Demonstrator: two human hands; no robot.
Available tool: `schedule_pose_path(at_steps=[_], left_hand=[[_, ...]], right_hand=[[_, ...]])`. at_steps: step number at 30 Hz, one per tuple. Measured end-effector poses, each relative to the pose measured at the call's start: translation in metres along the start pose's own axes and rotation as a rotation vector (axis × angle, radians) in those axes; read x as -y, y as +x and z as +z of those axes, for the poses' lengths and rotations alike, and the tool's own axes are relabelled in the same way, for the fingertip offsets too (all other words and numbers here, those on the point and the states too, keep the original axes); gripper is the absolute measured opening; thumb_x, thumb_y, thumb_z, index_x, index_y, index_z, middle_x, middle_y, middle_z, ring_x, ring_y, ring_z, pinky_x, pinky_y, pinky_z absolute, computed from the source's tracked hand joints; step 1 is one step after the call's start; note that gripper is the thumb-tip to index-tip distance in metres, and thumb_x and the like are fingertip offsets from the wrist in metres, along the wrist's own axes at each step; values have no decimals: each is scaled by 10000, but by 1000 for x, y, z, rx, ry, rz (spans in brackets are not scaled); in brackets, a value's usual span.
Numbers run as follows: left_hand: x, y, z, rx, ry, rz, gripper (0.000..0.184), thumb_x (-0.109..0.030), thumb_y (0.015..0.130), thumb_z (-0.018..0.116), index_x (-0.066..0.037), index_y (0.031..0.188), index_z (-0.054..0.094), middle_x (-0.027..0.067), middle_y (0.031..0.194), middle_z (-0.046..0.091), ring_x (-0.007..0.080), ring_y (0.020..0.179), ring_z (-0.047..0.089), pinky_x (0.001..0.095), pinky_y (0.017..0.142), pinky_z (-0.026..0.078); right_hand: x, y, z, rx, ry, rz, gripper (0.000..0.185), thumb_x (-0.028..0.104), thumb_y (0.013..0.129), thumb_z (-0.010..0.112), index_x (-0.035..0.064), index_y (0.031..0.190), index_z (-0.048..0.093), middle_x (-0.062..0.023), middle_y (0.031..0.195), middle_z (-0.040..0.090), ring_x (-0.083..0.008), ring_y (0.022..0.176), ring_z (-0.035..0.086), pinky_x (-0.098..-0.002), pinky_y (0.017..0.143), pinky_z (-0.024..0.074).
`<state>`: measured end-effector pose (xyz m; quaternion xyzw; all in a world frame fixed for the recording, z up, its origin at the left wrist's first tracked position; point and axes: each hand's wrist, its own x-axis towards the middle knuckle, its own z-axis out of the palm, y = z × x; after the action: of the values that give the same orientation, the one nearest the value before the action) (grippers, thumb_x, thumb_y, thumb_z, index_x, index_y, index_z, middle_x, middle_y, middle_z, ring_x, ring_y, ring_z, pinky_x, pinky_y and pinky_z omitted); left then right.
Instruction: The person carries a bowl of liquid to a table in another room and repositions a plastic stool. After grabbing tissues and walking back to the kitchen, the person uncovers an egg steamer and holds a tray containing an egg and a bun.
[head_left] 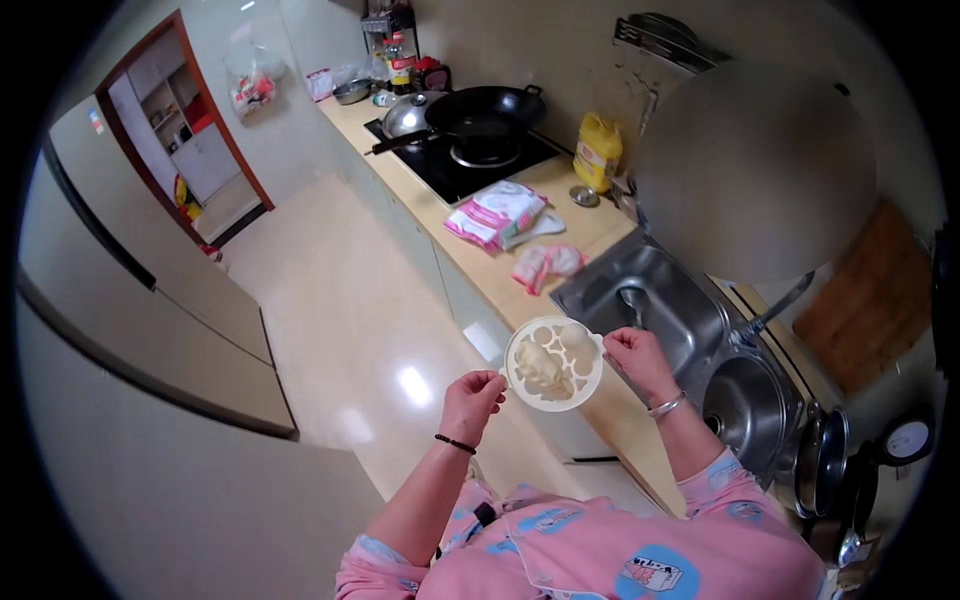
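Above the counter's front edge, I hold a round white steamer rack [552, 405] with large round holes. Several pale, lumpy pieces of food that look like dumplings or buns [543, 370] lie on it; their exact kind I cannot make out. My left hand [473, 405] pinches the rack's left handle tab between thumb and fingers. On the opposite side, my right hand [640, 360] grips the right tab, close to the sink [600, 285]. A crumpled pink-and-white plastic bag [548, 267] lies on the counter just beyond the rack.
A pink-and-white package [495, 215] lies behind the bag, near a small metal lid [584, 196] and a yellow container [597, 155]. Farther back, a black wok [485, 112] sits on the cooktop [430, 165]. A metal utensil [634, 300] rests in the sink; pans [825, 455] stand at right.
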<state>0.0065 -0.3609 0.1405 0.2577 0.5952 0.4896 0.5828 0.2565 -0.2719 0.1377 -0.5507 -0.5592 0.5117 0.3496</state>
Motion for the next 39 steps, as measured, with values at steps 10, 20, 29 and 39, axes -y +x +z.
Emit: schedule_pose_path(at_steps=[10, 20, 29, 39], left_hand=[[-132, 148, -155, -74, -13, -1, 140, -117, 767, 619, -3, 843, 589, 29, 734, 588, 96, 634, 546, 210, 551, 439], [-224, 278, -325, -212, 10, 25, 92, -111, 787, 590, -22, 805, 572, 8, 686, 550, 80, 594, 508, 193, 552, 425], [-297, 391, -486, -358, -141, 27, 119, -116, 785, 606, -12, 838, 582, 15, 713, 570, 82, 609, 527, 198, 532, 432], [-430, 548, -667, -301, -116, 53, 97, -111, 824, 573, -17, 843, 562, 10, 693, 554, 69, 583, 512, 184, 520, 430]], right_hand=[[95, 164, 173, 61, 23, -11, 146, 131, 805, 580, -8, 765, 598, -6, 634, 564, -35, 507, 443, -181, 468, 353], [150, 338, 370, 197, 69, -58, 179, 137, 802, 577, -40, 800, 608, -31, 665, 603, -57, 577, 507, -199, 534, 408], [223, 484, 554, 345, 73, -80, 162, 139, 805, 575, -18, 776, 598, -14, 656, 569, -45, 558, 452, -191, 499, 364], [313, 650, 750, 338, 72, -86, 215, 173, 803, 570, -39, 825, 600, -43, 681, 593, -76, 604, 509, -212, 551, 415]])
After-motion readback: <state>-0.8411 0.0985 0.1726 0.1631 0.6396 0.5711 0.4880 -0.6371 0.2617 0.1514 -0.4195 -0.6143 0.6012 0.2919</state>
